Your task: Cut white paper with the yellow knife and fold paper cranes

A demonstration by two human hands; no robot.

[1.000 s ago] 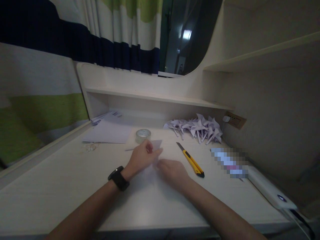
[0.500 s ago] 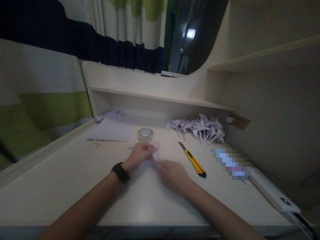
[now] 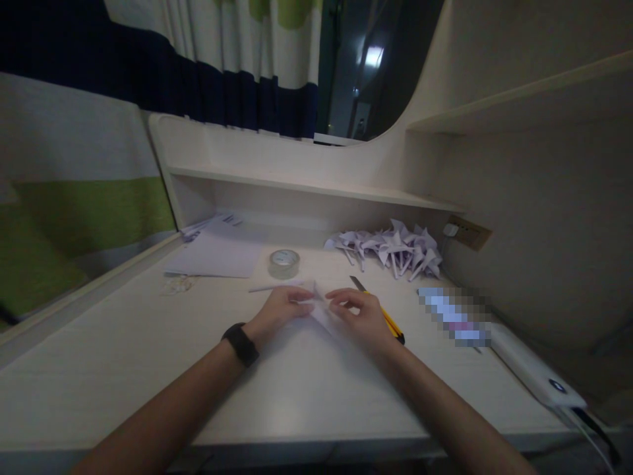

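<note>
Over the pale surface (image 3: pixel 277 402), pinching folded white paper (image 3: pixel 322 318) in the left hand (image 3: pixel 279 307), poised at its edge with the right hand (image 3: pixel 363 318), cannot tell whether gripping. Could crease askew if tugged unevenly; could knock the bare-bladed yellow utility knife (image 3: pixel 393 327) by swinging right.

Folded piece (image 3: pixel 320 315): what you are holding looks like thin, matt paper.
Pinwheels (image 3: pixel 395 249): creased, matt paper.
Sheets (image 3: pixel 217 254): smooth, matt paper.
Tape roll (image 3: pixel 284 267): clear plastic with a gloss.
Utility knife (image 3: pixel 391 323): smooth plastic handle (image 3: pixel 396 331), metal blade (image 3: pixel 357 284).
Your watch strap (image 3: pixel 241 344): matt; you cannot tell rubber from cloth here.
Desk (image 3: pixel 277 402): smooth, wood-look top, softly shining before you.
Curtain (image 3: pixel 69 132): matt woven cloth.
</note>
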